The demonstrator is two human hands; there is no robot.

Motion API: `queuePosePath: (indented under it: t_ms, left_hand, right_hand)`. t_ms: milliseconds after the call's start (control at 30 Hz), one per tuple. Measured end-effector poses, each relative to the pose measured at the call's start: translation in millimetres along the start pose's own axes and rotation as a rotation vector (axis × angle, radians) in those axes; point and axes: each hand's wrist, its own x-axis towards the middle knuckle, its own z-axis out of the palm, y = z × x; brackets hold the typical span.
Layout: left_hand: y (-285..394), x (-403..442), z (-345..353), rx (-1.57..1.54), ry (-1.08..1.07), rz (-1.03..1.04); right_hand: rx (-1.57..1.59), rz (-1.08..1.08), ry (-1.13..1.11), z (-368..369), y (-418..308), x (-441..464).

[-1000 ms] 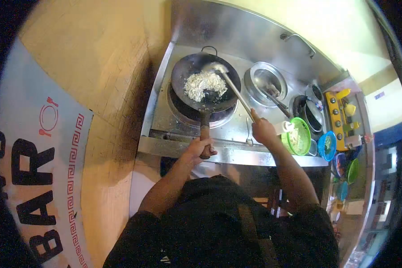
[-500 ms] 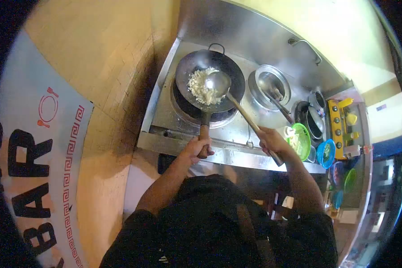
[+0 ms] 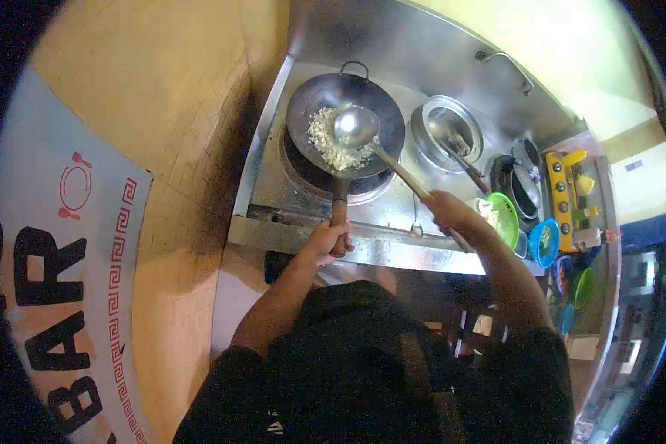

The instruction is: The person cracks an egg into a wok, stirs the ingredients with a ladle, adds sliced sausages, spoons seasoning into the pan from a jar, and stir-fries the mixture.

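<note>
Your left hand (image 3: pixel 330 242) wraps closed round the handle (image 3: pixel 339 212), your right hand (image 3: pixel 453 213) round the ladle (image 3: pixel 356 126); brace the pan (image 3: pixel 389 115) and work the food (image 3: pixel 320 133) with light, even strokes.

Food (image 3: pixel 324 139) and ladle (image 3: pixel 357 126) in wok (image 3: pixel 389 118), pot (image 3: pixel 420 139) right of wok, pan (image 3: pixel 525 194) farther right

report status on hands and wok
Left hand on wok handle. Right hand gripping ladle, its bowl over pale food in wok. Nothing visibly blocking the ladle.
</note>
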Motion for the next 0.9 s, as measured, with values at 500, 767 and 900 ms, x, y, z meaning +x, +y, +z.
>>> queuePosePath:
  t_ms: [500,767,900]
  left_hand:
    - [2,4,7,-0.078,-0.102,0.024]
    - [-2,12,-2,-0.090,-0.127,0.042]
    - [-1,10,-3,-0.077,-0.128,0.020]
  right_hand:
    - [-0.610,-0.260,0.287,12,-9,90]
    - [-0.782,-0.333,0.453,-12,-29,69]
    - [-0.860,-0.383,0.327,46,-38,19]
